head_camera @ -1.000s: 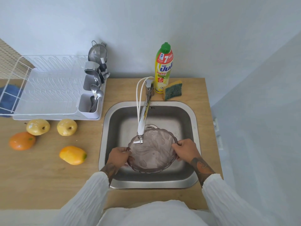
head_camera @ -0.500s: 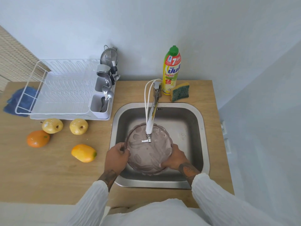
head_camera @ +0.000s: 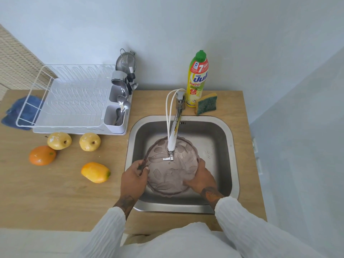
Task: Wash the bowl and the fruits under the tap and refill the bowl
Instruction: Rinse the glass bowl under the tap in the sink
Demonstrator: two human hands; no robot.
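A: Countertop (head_camera: 55,192) is carrying the fruits (head_camera: 59,140) at left, by the wall.

B: And the bowl (head_camera: 172,174)?

A: Sitting round, mouth upward, in the sink (head_camera: 221,146); left hand (head_camera: 133,178) and right hand (head_camera: 202,178) are gripping opposite rims.

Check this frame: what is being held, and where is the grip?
Both hands hold the translucent bowl over the sink under the tap. The left hand grips its left rim; the right hand holds its right side.
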